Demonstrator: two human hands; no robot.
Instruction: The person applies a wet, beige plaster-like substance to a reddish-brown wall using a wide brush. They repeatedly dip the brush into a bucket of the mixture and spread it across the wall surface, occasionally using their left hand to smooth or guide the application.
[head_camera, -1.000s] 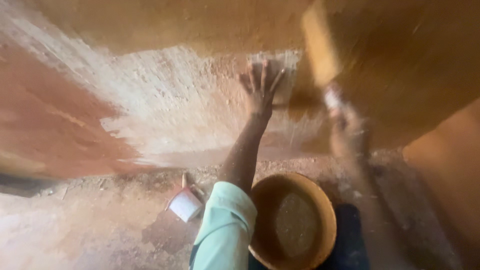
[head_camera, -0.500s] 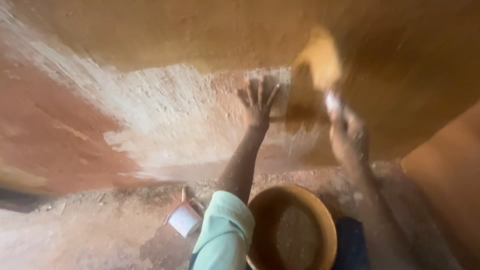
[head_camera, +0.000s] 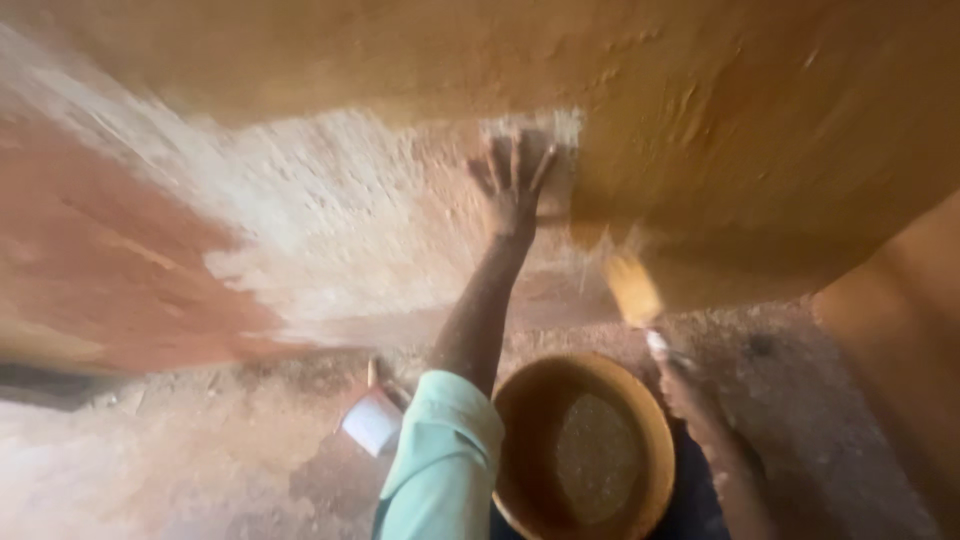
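Note:
My left hand (head_camera: 515, 180) is pressed flat against the wall (head_camera: 330, 220), fingers spread, at the edge where pale whitish plaster meets wet ochre paint. My right hand (head_camera: 690, 390) grips a paintbrush (head_camera: 635, 290) whose bristles are loaded with ochre-yellow paint; the brush is low, just below the painted band of wall and above the bowl. A round bowl (head_camera: 520, 400) coated in ochre paint, with a pool of paint in its bottom, sits below my arms. My left sleeve (head_camera: 440, 460) is pale green.
A small white cup (head_camera: 372, 420) with a handle stands on the dusty ground left of the bowl. The wall's left part is bare reddish earth (head_camera: 90, 270). An ochre-painted surface (head_camera: 900, 330) rises at the right edge.
The brush has come down from the upper wall, right of my left hand, to just above the bowl. My left hand stays flat on the wall. The camera view shifted slightly.

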